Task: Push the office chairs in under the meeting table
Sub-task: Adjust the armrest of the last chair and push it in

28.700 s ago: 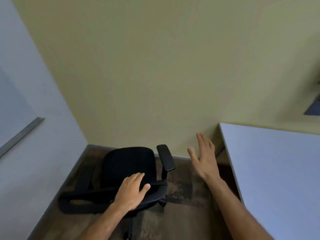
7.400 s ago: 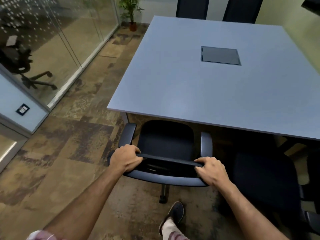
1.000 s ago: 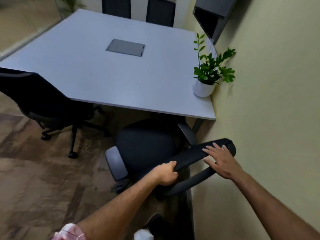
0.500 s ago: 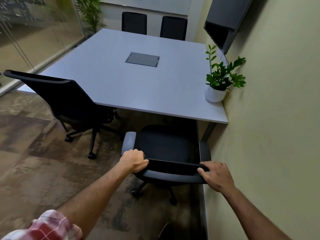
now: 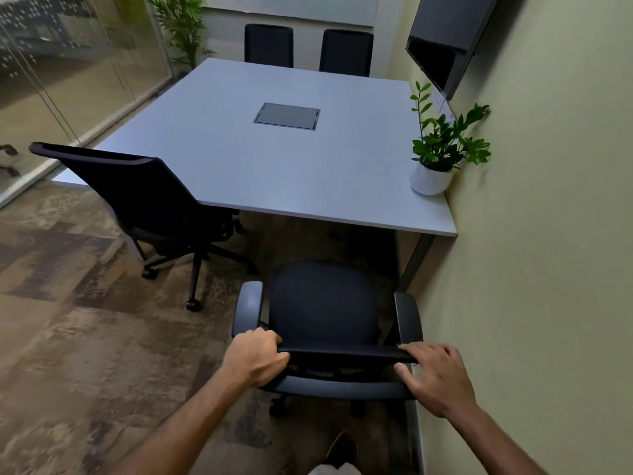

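Note:
A black office chair (image 5: 323, 303) with grey armrests stands in front of me, facing the grey meeting table (image 5: 274, 159), its seat short of the table's near edge. My left hand (image 5: 255, 359) grips the left end of the chair's backrest top. My right hand (image 5: 436, 378) holds the right end, fingers over the top edge. A second black chair (image 5: 137, 197) sits at the table's left near corner, partly under it and angled. Two more chair backs (image 5: 269, 46) (image 5: 346, 51) stand at the far side.
A yellow-green wall (image 5: 548, 234) runs close along the right of the chair. A potted plant (image 5: 435, 173) stands on the table's right near corner, a dark screen (image 5: 442, 46) hangs above. Glass partition (image 5: 68, 80) on the left, patterned carpet between. My foot (image 5: 340, 450) is behind the chair.
The chair has been swung round from angled to square with the table. It now sits a little farther back from the table's edge, both hands still on its backrest.

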